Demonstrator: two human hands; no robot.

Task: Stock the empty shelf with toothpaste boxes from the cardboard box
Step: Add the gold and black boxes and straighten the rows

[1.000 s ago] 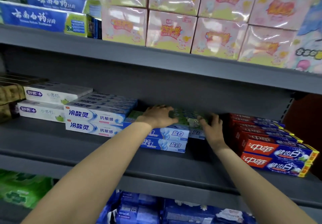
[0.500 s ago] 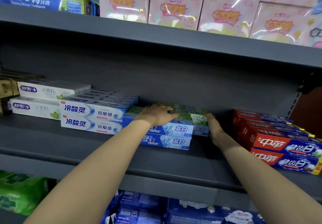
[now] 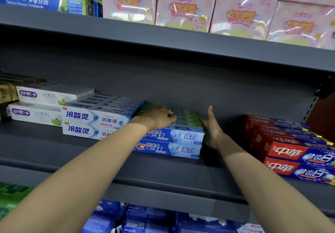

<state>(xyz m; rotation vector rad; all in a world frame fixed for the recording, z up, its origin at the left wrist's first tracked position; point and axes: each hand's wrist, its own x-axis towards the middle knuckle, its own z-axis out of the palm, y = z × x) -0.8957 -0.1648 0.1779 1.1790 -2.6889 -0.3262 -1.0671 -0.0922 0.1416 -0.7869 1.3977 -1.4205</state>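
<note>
On the grey shelf (image 3: 54,153), the left hand (image 3: 159,118) lies flat, fingers together, on top of the green toothpaste boxes (image 3: 188,121) capping the blue Crest stack (image 3: 174,142). At 3 o'clock of that stack, the right hand (image 3: 211,129) presses its open palm against the end, thumb up. Red boxes (image 3: 290,151) sit well apart at 3 o'clock; white-blue boxes (image 3: 94,122) touch the stack at 9 o'clock.

The left hand (image 3: 159,117) hides part of the green boxes (image 3: 188,119) (print blurred); the red boxes (image 3: 299,153) run off the right edge.
</note>
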